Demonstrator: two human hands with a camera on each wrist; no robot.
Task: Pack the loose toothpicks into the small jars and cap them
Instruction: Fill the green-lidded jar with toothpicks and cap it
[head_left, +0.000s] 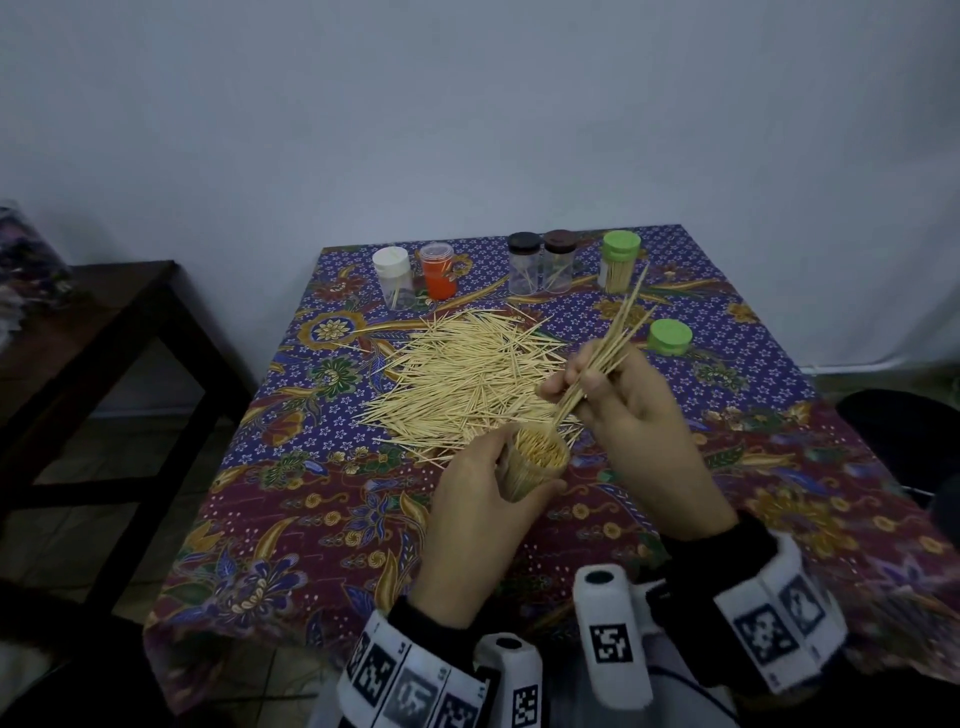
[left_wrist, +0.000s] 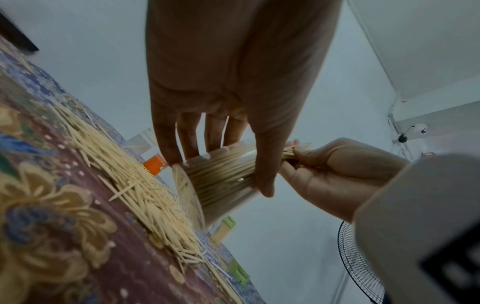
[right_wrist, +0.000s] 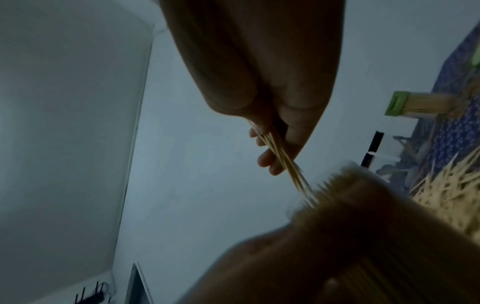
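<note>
My left hand (head_left: 483, 499) grips a clear jar (head_left: 535, 462) packed full of toothpicks, tilted just above the cloth; the same jar (left_wrist: 221, 185) shows in the left wrist view under my fingers (left_wrist: 265, 164). My right hand (head_left: 618, 395) pinches a bundle of toothpicks (head_left: 608, 348), whose lower ends touch the jar's open mouth (right_wrist: 345, 185). In the right wrist view the bundle (right_wrist: 283, 164) slants down from my fingers. A big heap of loose toothpicks (head_left: 462, 379) lies behind the jar. A loose green cap (head_left: 670, 336) sits on the cloth at the right.
Along the far edge of the patterned tablecloth (head_left: 311, 519) stand a white-capped jar (head_left: 393, 275), an orange jar (head_left: 438, 270), two dark-capped jars (head_left: 540, 262) and a green-capped jar full of toothpicks (head_left: 620, 260). A dark wooden table (head_left: 88, 332) stands at the left.
</note>
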